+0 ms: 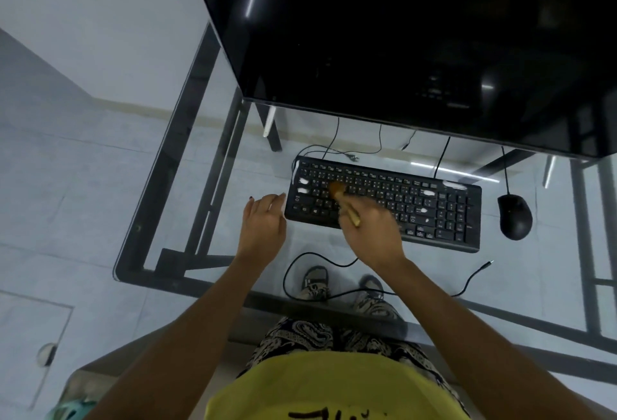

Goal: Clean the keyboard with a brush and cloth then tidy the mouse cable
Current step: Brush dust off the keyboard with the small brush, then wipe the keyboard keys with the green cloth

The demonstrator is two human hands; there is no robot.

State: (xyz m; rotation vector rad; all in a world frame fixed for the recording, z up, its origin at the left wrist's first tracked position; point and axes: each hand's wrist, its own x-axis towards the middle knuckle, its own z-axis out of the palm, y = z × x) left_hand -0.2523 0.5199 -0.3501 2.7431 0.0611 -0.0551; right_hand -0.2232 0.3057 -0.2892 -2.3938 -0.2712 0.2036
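Note:
A black keyboard (434, 206) lies on the glass desk (187, 159), with white specks on some keys. My right hand (370, 232) is closed around a small brush (337, 190), whose tan bristles rest on the keyboard's left-middle keys. My left hand (263, 222) lies flat on the glass, fingertips touching the keyboard's left edge. A black mouse (515, 216) sits to the right of the keyboard, its cable (504, 166) running back under the monitor. No cloth is visible.
A large black monitor (417, 35) overhangs the back of the desk. A loose black cable (293, 266) loops on the glass in front of the keyboard, ending in a plug (487, 264). Through the glass I see the desk's metal frame and my feet.

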